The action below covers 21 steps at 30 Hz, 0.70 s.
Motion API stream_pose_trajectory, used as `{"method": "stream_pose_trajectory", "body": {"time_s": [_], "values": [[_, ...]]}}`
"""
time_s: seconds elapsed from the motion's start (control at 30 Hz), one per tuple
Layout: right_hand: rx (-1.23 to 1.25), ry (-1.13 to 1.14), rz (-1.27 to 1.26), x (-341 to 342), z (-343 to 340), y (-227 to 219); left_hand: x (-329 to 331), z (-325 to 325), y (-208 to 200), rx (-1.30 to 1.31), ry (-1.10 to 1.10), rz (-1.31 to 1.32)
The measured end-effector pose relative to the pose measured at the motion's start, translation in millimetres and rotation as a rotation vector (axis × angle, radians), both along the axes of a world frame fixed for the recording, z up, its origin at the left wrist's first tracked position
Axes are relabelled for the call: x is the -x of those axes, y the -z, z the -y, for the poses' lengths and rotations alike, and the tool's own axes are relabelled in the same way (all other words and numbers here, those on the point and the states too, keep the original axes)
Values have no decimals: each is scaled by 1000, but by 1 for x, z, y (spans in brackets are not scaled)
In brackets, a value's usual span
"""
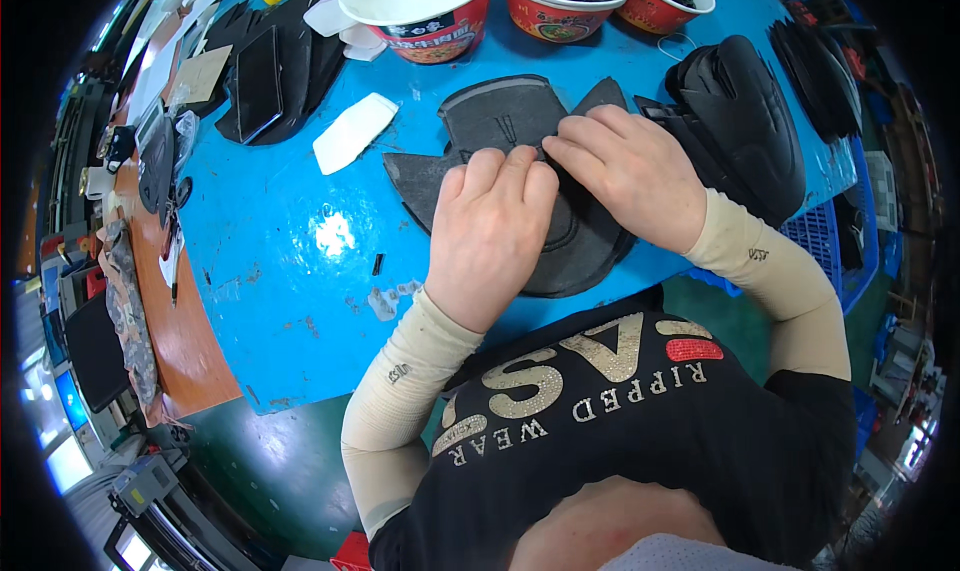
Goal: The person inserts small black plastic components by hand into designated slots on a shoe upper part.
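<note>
A flat black foam-like piece (590,261) with winged sides and a rounded near end lies on the table in front of me. Short lines or slits mark its upper middle. My left hand (492,226) rests on its centre, fingers curled and tips pressed together. Close beside it my right hand (632,176) bends over the piece's right side, thumb and fingers pinched. The fingertips of both hands nearly meet, and whatever they pinch is hidden. A small black strip (378,264) lies apart on the table, left of my left hand.
Red paper bowls stand at the back; the middle bowl (568,11) and right bowl (668,1) hold black strips. Stacked black pieces (745,121) lie right. A white pad (355,133) and a phone (258,86) lie left. Below the table's right edge is a blue basket (815,241).
</note>
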State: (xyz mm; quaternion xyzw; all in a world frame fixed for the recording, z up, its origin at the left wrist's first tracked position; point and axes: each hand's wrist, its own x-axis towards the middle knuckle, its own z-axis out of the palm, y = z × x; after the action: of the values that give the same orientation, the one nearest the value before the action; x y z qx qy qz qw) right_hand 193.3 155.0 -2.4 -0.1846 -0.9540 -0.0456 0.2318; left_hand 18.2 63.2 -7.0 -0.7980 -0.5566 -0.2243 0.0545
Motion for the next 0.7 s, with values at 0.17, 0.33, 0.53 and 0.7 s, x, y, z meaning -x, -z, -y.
{"method": "stream_pose_trajectory", "body": {"time_s": [0.17,0.33,0.53,0.7], "values": [[184,-25,-77,-10,-5,-1,7,-2,0,-52,58,197],[788,-13,-465,-4,43,-18,-2,23,-3,-107,89,461],[549,-24,-265,-4,41,-25,0,32,-2,-130,10,322],[529,-23,-201,2,38,-33,3,34,-5,-125,-14,156]]}}
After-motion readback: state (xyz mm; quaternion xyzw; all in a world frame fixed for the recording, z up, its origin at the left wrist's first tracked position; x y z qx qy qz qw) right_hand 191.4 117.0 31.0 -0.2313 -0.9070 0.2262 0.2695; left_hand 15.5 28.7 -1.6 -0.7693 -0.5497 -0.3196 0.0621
